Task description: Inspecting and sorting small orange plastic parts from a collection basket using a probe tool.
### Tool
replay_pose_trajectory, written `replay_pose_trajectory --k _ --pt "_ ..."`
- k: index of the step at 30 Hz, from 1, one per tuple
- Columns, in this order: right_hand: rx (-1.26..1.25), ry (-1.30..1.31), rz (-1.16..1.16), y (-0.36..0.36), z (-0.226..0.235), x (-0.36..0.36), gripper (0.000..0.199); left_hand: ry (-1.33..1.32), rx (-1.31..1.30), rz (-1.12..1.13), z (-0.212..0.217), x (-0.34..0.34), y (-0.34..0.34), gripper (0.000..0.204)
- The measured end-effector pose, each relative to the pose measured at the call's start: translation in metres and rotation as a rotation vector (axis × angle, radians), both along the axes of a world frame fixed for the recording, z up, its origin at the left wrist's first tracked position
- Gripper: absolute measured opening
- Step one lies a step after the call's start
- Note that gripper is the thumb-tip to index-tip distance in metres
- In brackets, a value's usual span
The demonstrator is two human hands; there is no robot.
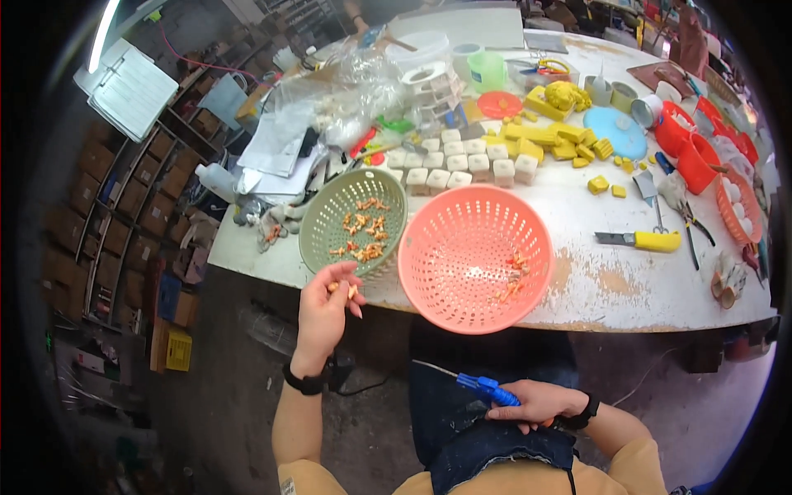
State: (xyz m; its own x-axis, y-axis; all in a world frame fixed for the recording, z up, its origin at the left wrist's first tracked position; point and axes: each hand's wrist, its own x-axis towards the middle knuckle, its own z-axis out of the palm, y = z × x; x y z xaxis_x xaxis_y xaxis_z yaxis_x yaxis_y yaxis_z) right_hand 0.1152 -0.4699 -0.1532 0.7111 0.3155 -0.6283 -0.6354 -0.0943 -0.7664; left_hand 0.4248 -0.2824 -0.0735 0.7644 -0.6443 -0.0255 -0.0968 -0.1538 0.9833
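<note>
My left hand (328, 299) is closed on small orange-yellow pieces (343, 289), just in front of the green colander (318, 194). Several small orange figure-like pieces (367, 235) lie in that colander. To its right is a pink colander (421, 256), whose front rim juts past the table edge; a few similar orange pieces (510, 285) rest on its right side. Low over my lap, my right hand (536, 404) grips a blue-handled tool (491, 389) with a thin metal tip pointing left. My fingers partly hide its handle.
White blocks (458, 162) stand in rows behind the colanders, with yellow blocks (569, 140) beside them. A yellow-handled knife (652, 241), a scraper (648, 188) and pliers (689, 214) lie at the right. Plastic bags (346, 99) are heaped at the back left. Shelves with boxes (124, 177) stand at the left.
</note>
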Motion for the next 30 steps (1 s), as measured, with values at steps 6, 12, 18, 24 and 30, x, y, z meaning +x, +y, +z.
replay_pose_trajectory --k 6,12,18,24,30 --pt "-0.032 0.018 0.025 0.003 0.0 -0.015 0.044 -0.106 0.2 0.101 0.002 0.062 -0.057 0.044" --pt "-0.096 0.042 -0.032 -0.007 -0.005 -0.023 0.046 -0.543 0.512 -0.642 0.053 -0.034 -0.127 0.056" --pt "-0.08 0.025 -0.026 -0.004 -0.009 -0.027 0.044 -0.871 0.51 -0.979 0.002 -0.058 -0.192 0.053" --pt "-0.046 0.006 -0.108 -0.005 -0.019 -0.039 0.042 -0.933 0.643 -1.034 -0.028 -0.061 -0.214 0.042" --pt "-0.064 0.023 -0.057 -0.011 -0.021 -0.037 0.042 -0.827 0.57 -1.044 -0.026 -0.057 -0.223 0.037"
